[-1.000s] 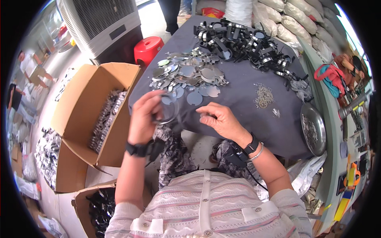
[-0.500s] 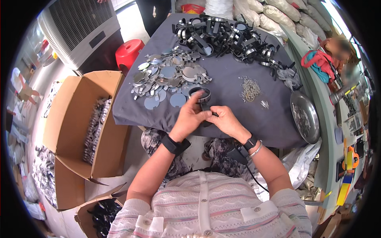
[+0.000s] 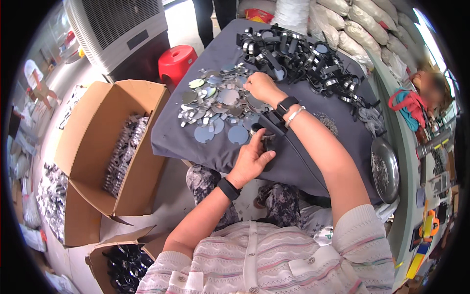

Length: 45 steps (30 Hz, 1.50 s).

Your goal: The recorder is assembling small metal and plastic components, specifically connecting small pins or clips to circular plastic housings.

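My left hand (image 3: pixel 247 164) is near the table's front edge, closed around a black ring-shaped part (image 3: pixel 268 141) with a silvery band. The palm and my right wrist's gear partly hide that part. Farther out, my right hand (image 3: pixel 265 89) reaches over the right side of a heap of flat metal discs (image 3: pixel 229 97). Its fingertips are pinched together among the discs; whether a disc is between them I cannot make out. Beyond it lies a big pile of black ring parts with straps (image 3: pixel 306 59). A small heap of thin wire pieces (image 3: pixel 327 123) shows beside my right forearm.
A round metal tray (image 3: pixel 393 159) sits at the table's right edge. On the left stand an open cardboard box (image 3: pixel 88 142) of silvery parts, a red stool (image 3: pixel 177 61) and an air cooler (image 3: pixel 117 34). Stacked sacks (image 3: pixel 362 36) line the back. A person stands behind the table.
My right hand has left the black ring part and moved forward to the disc heap. My left hand keeps the ring part, now turned lower. The whole view has shifted slightly.
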### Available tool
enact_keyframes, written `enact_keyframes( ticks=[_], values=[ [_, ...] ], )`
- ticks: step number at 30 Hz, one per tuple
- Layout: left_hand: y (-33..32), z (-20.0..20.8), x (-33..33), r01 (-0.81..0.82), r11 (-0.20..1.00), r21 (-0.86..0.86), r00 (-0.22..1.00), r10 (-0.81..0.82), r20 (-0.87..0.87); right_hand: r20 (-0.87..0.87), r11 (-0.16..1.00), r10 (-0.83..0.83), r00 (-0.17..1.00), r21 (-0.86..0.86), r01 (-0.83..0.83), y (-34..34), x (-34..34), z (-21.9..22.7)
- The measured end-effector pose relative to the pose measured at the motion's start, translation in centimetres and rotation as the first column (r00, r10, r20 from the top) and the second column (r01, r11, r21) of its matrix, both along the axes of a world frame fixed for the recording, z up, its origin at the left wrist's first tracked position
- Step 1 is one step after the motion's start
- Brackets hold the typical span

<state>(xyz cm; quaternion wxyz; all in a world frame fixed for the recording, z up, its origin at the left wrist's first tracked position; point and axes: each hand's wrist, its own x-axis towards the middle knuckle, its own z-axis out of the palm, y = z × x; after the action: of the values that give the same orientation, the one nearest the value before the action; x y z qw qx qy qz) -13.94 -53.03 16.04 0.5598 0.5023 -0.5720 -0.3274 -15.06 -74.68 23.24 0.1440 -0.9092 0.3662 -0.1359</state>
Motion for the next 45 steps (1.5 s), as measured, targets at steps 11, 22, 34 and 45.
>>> enact_keyframes(
  ticks=[11, 22, 34, 45],
  values=[
    [0.2, 0.2, 0.5, -0.007, 1.0, 0.014, 1.0, 0.007, -0.005, 0.352, 0.896, -0.086, 0.932, 0.436, -0.082, -0.3, -2.9, 1.1],
    [-0.7, -0.7, 0.2, 0.078, 0.996, 0.038, 0.982, -0.07, -0.176, 0.388, 0.974, -0.085, 0.918, -0.162, 0.159, 8.2, -17.2, -0.9],
    [-1.1, -0.1, -1.5, 0.091, 0.995, 0.051, 0.991, -0.086, -0.104, 0.582, 0.919, 0.123, 0.804, -0.373, 0.129, 13.5, -14.7, -2.8],
    [-1.5, -0.4, -1.5, 0.129, 0.989, 0.066, 0.991, -0.126, -0.053, 0.466, 0.923, 0.248, 0.849, -0.379, -0.061, 13.5, -15.1, -3.0]
  ],
)
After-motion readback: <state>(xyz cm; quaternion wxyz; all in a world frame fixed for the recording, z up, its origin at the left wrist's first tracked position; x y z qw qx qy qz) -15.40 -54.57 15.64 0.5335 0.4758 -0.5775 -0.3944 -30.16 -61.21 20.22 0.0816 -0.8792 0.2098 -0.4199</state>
